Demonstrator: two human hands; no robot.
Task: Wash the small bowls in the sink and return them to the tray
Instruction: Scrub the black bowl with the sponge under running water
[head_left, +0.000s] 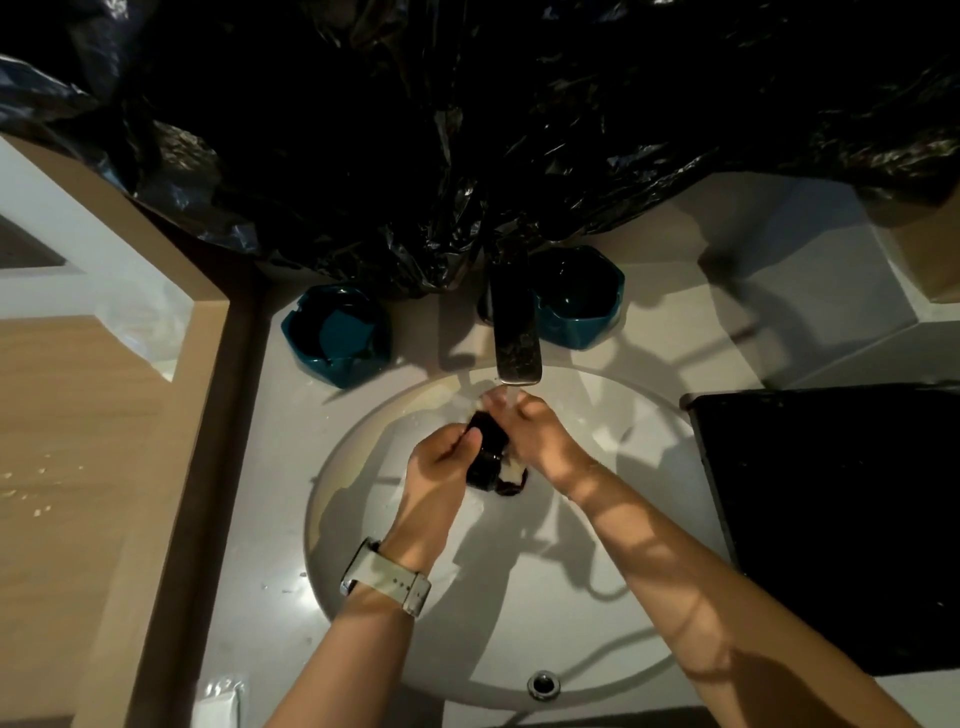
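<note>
We see pale grey stone worktop (291, 467) under dim, warm light with hard shadows. Crumpled glossy black plastic sheeting (467, 130) covers wall above. Light-brown wooden panel (78, 467) runs along our left, darker wooden edge strip (208, 467) beside worktop. White angular ledge (831, 291) at our far right.

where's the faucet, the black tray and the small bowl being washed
faucet (516, 338), head view, on the flat top of its spout
black tray (831, 519), head view, on its bare dark surface right of the sink
small bowl (485, 447), head view, on its dark side between both hands
</note>
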